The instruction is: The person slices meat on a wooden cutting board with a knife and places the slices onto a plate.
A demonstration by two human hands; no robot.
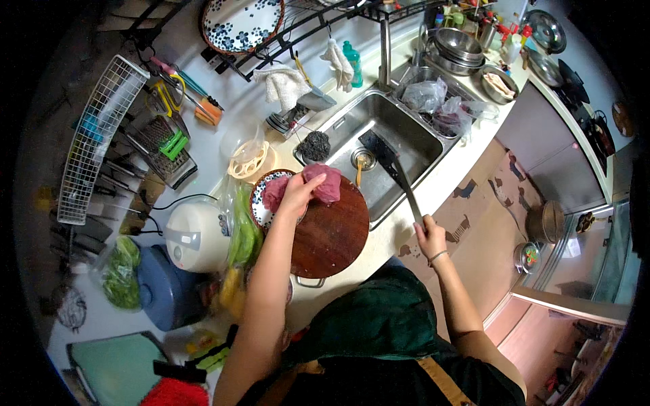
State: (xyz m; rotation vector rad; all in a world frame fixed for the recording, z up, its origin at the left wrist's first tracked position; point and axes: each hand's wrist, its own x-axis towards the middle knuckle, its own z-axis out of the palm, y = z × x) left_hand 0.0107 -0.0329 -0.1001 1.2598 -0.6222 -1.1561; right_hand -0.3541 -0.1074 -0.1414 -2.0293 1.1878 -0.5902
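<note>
My left hand (297, 195) grips a chunk of pinkish-red raw meat (325, 183) above the far edge of a round wooden cutting board (330, 236). Just left of it, more raw meat (274, 193) lies on a plate with a dark floral rim (257, 202); my hand and forearm hide part of both. My right hand (430, 236) is closed around the handle of a cleaver (378, 150). Its dark, broad blade points away from me over the stainless-steel sink (421, 129), apart from the board and the meat.
A black scouring pad (314, 146) sits on the sink's left rim. Bagged items (431, 101) fill a drainer basket right of the sink. Bagged green vegetables (244, 231) and a white rice cooker (195, 237) stand left of the board. A rack with hanging cloths (282, 83) spans the wall.
</note>
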